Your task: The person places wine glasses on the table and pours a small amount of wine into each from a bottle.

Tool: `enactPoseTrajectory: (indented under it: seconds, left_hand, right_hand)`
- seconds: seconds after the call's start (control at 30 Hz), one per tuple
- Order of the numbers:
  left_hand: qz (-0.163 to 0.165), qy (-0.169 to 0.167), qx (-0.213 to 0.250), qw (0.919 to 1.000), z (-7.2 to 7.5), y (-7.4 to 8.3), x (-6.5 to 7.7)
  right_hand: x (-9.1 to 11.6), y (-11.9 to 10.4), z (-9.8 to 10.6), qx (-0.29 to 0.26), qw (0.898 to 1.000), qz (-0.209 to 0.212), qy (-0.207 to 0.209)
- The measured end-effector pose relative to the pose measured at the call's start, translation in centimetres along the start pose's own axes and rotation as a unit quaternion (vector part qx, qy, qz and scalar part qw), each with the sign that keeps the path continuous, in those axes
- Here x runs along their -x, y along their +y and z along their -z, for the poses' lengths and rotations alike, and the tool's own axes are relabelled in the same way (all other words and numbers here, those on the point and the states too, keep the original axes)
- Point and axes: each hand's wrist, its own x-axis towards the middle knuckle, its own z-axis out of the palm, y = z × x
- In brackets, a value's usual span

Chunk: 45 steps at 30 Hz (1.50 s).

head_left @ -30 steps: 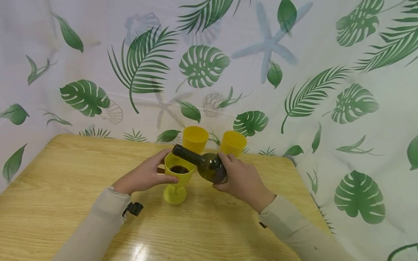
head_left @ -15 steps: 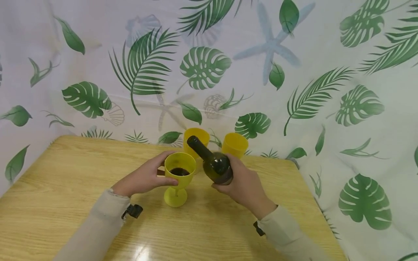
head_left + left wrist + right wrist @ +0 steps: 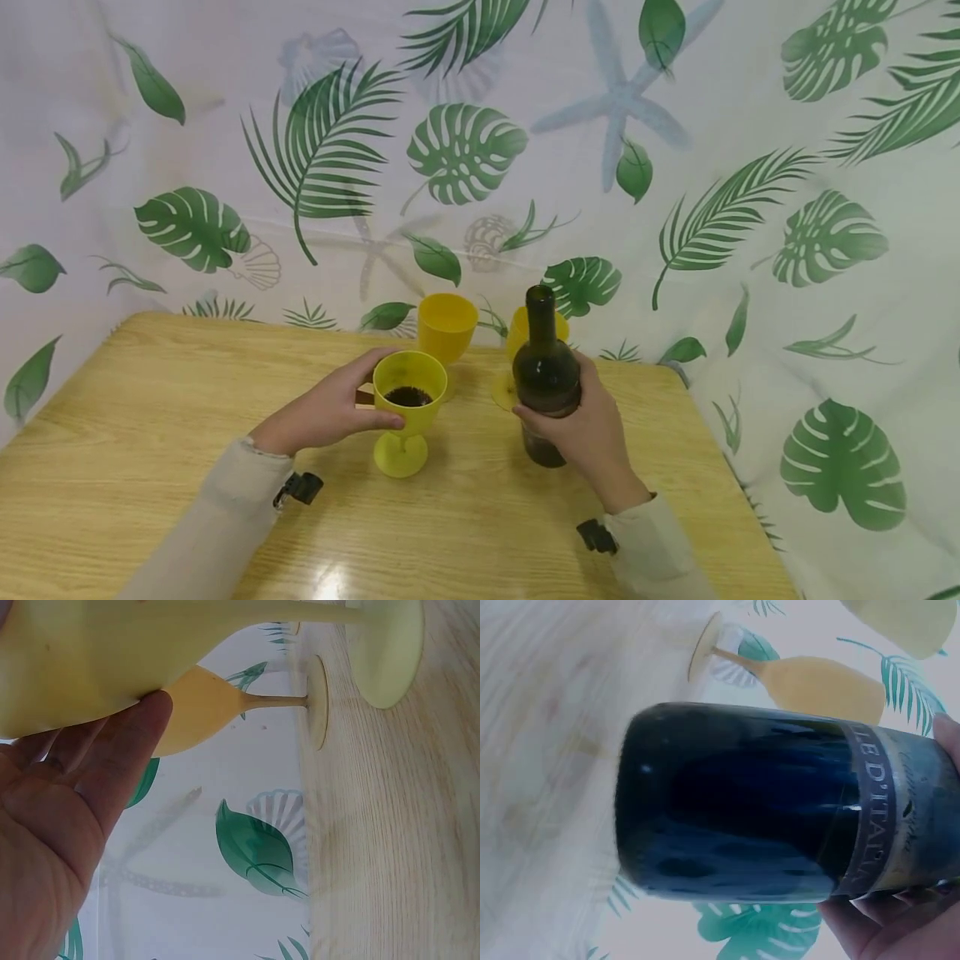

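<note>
In the head view, my left hand [image 3: 326, 406] holds a yellow goblet [image 3: 422, 418] by its bowl, thumb at the near side and fingers behind. Dark liquid lies inside the bowl, and the stem and round foot point down to the table. My right hand [image 3: 598, 433] grips a dark green wine bottle [image 3: 546, 375] around its body; the bottle stands nearly upright, apart from the goblet. The right wrist view shows the bottle's label [image 3: 874, 810] and its base; whether the base touches the table I cannot tell. The left wrist view shows fingers [image 3: 124, 750] against the goblet's bowl.
Two more yellow goblets stand at the back: one goblet [image 3: 447, 327] behind the held one, another goblet [image 3: 517, 333] partly hidden by the bottle. The wooden table [image 3: 187, 392] meets a leaf-patterned curtain [image 3: 465, 75] at its back and right edges.
The bottle, tilted with its mouth over the held goblet, has swung upright and moved right with my right hand. My left hand and its goblet have hardly moved.
</note>
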Motion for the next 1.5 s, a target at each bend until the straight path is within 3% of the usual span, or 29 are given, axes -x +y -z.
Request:
enactPoseTrajectory:
  seconds: [0.23,0.9,1.5]
  left_hand:
    - [-0.002,-0.002,0.002,1.0,-0.2,-0.3,0.0]
    - [-0.009,-0.004,-0.005,0.9999,0.0,-0.2,-0.2]
    - [0.001,-0.004,-0.001,1.0,0.5,-0.4,-0.2]
  right_hand:
    - [0.8,1.5,0.7,-0.084,0.995,-0.006,0.059]
    - [1.4,3.3,1.4,-0.089,0.985,-0.005,0.145]
    - [0.5,4.2,0.1,-0.094,0.979,-0.017,0.179]
